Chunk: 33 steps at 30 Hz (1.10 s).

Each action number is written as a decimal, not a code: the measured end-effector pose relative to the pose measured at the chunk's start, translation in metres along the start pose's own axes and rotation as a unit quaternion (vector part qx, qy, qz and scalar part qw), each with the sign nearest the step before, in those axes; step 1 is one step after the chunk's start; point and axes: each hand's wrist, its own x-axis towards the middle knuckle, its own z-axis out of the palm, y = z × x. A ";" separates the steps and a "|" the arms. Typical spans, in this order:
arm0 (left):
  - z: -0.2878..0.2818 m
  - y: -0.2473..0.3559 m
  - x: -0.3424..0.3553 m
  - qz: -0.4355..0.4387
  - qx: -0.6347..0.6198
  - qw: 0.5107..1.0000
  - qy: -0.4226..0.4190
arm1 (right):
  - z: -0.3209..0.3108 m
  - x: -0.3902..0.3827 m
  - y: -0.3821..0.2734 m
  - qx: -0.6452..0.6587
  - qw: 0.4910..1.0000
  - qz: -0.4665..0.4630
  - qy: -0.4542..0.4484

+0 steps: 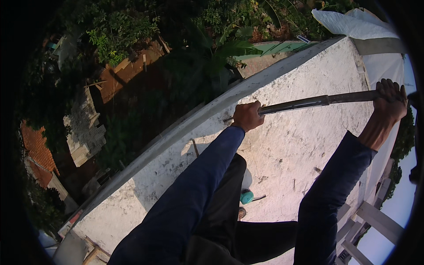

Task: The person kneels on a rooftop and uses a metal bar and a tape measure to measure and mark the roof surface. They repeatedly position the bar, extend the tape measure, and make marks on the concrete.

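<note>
My left hand (248,115) is closed round a long dark metal pipe (302,104) near its left end. A thin rod shows just left of that fist, low against the rough white concrete surface (287,163). My right hand (389,98) grips the pipe's right end, fingers wrapped over it. The pipe has a step or sleeve partway along. A short dark bar (194,148) sticks out of the concrete left of my left forearm. A teal round object (246,197) with a dark curved piece lies below, beside my legs and a partly visible foot.
The concrete's raised edge (291,66) runs diagonally, with trees, tiled and corrugated roofs (84,128) and bare earth far below on the left. A white sheet (353,23) lies at the upper right. Concrete beams (380,223) and sky show at the lower right.
</note>
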 end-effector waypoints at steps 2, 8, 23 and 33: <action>0.002 -0.002 -0.001 0.003 -0.001 1.000 -0.004 | 0.002 -0.005 -0.001 0.004 1.000 -0.003 -0.008; -0.007 -0.002 -0.009 0.042 -0.040 0.997 0.043 | 0.006 -0.049 -0.033 0.061 0.979 0.031 -0.189; -0.037 0.025 0.008 0.046 -0.121 0.986 -0.103 | -0.010 -0.022 -0.019 0.140 0.969 0.021 -0.202; -0.013 0.022 -0.001 0.073 -0.074 0.994 0.030 | -0.037 -0.008 -0.006 0.103 0.973 0.017 -0.207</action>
